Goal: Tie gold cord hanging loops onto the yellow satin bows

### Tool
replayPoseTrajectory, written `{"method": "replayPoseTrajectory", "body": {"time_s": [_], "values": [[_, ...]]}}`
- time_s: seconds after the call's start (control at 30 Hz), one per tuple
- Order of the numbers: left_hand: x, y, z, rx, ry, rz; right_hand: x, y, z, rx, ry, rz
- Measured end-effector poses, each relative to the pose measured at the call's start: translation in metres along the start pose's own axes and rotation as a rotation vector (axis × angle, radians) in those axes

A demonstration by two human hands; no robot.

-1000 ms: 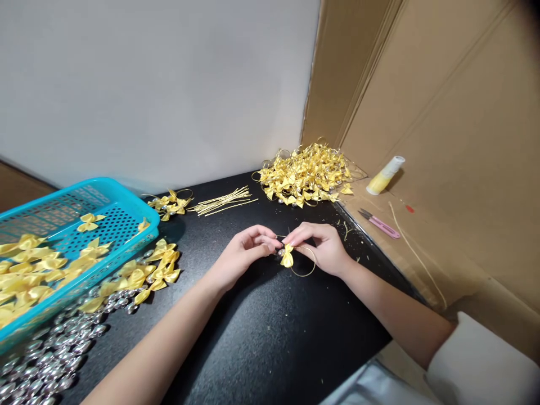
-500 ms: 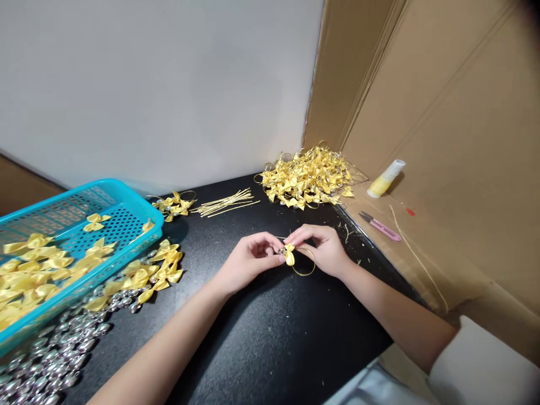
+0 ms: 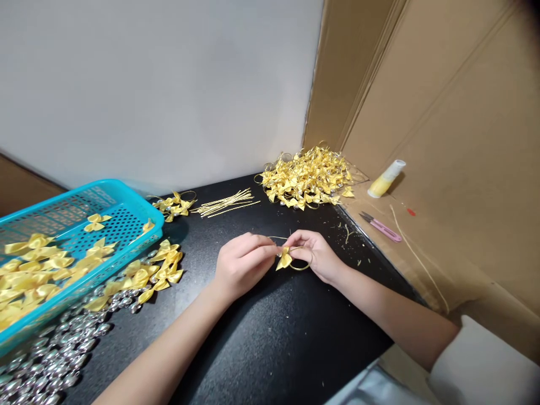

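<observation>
Silver beads (image 3: 46, 360): heaped at the near left edge of the black table (image 3: 270, 337), partly under the basket.
Turquoise basket (image 3: 63, 247): left side, holding loose yellow satin bows (image 3: 34, 270); more bows (image 3: 156, 273) lie on the table just beside it.
Left hand (image 3: 242, 264): fingers curled, fingertips pinched on the small yellow bow (image 3: 284, 259) at the table's middle.
Right hand (image 3: 314, 256): thumb and fingers closed on the gold cord loop (image 3: 300, 264) joined to that bow; both hands meet there.
Gold cord pieces (image 3: 228, 202): a loose bundle further back.
Finished bow pile (image 3: 306, 177): far corner, against the cardboard wall (image 3: 442, 112).
Pink snips (image 3: 379, 225): right, on cardboard, near a yellow glue tube (image 3: 386, 178).
</observation>
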State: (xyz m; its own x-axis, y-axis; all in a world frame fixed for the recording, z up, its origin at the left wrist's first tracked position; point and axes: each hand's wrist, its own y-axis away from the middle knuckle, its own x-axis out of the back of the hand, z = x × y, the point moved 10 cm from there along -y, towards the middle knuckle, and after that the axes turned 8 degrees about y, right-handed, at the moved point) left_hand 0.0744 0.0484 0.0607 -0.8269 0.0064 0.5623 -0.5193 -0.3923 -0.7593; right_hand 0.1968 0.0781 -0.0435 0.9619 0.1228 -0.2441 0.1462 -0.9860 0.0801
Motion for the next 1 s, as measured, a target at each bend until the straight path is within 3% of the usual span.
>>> {"method": "replayPoseTrajectory", "body": {"time_s": [0.13, 0.37, 0.7, 0.87, 1.0], "values": [[-0.002, 0.000, 0.000, 0.020, -0.045, -0.036, 0.000, 0.001, 0.008, -0.078, -0.069, 0.021], [-0.007, -0.006, -0.016, 0.282, 0.275, -0.092, 0.004, 0.000, 0.001, -0.048, -0.030, 0.035], [-0.008, -0.002, -0.038, 0.489, 0.437, -0.074, 0.004, 0.001, 0.003, -0.073, -0.090, 0.033], [-0.004, -0.006, -0.029, 0.373, 0.391, -0.094, -0.001, 0.004, 0.021, -0.239, -0.222, 0.000], [-0.003, -0.011, -0.018, 0.236, 0.321, -0.120, -0.013, 0.009, 0.034, -0.396, -0.371, -0.130]]}}
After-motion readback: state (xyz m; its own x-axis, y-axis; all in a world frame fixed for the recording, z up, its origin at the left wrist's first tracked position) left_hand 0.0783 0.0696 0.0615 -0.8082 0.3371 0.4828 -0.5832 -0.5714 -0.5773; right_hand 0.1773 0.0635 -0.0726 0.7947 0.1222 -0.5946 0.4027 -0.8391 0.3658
